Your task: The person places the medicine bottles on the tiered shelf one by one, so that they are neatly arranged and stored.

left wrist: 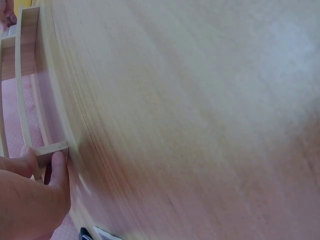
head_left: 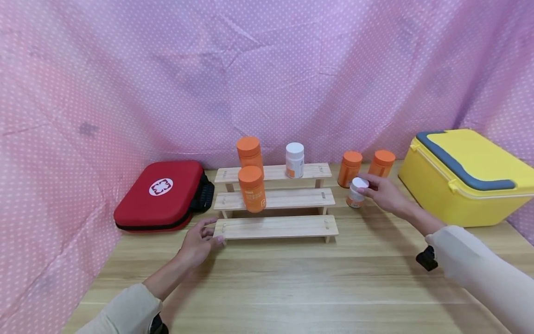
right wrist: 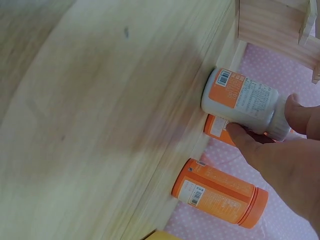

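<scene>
My right hand (head_left: 384,193) holds a small white bottle (head_left: 356,197) by its white cap, thumb and fingers around it. In the right wrist view the bottle (right wrist: 240,98) shows an orange and white label with a barcode. At the left end of the three-tier wooden rack (head_left: 275,227), my left hand (head_left: 199,243) grips the lowest step; in the left wrist view its fingers (left wrist: 59,170) pinch around the step's end and leg. An orange bottle (head_left: 249,152) and a white bottle (head_left: 295,162) stand on the top step, another orange bottle (head_left: 252,192) on the middle one.
Two orange-capped bottles, one left (head_left: 349,170) and one right (head_left: 381,163), stand on the table behind my right hand. A yellow box (head_left: 467,185) with a grey handle is at the right. A red first-aid case (head_left: 156,197) lies left of the rack. Pink dotted cloth (head_left: 267,83) hangs behind.
</scene>
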The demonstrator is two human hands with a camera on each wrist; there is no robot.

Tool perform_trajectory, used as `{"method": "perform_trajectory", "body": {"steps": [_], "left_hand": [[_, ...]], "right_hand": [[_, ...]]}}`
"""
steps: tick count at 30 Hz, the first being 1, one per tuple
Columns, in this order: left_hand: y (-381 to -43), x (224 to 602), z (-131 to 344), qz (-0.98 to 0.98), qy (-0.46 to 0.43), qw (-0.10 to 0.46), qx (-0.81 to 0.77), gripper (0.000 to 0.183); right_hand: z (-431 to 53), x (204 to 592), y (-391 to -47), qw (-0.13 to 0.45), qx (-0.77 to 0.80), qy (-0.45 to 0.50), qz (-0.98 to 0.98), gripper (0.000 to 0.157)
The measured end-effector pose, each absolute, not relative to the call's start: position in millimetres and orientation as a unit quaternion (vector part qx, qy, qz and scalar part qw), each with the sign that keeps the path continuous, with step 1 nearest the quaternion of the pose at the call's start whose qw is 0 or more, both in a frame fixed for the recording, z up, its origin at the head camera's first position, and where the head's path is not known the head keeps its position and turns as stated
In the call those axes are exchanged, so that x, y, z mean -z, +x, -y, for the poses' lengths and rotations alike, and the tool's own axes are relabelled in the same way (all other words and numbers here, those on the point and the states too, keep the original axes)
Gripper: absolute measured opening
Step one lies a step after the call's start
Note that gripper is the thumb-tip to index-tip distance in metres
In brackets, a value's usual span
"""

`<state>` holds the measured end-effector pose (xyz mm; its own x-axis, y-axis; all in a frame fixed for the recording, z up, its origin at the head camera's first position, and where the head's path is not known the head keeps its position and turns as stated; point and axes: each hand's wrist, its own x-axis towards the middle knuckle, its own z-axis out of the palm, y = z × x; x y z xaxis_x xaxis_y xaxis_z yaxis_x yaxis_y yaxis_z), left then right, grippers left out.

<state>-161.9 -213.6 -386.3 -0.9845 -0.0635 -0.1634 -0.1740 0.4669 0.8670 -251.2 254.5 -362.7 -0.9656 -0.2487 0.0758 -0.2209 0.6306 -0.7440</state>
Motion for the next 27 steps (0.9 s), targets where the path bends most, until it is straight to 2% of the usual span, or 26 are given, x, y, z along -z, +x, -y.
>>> {"method": "perform_trajectory", "body": {"steps": [18,27], "left_hand": [[-161.6,386.7,213.1,-0.857,-0.069,0.051,-0.509,0.056],[-162.1,385.1,212.9,-0.854,-0.068,0.054,-0.513,0.058]], "right_hand": [[-257.4,363.2,-251.4,0.009,0.399,-0.138,-0.907,0.049],[-263.0,349.9,-238.8,-0.010,0.377,-0.169,-0.911,0.043]]}}
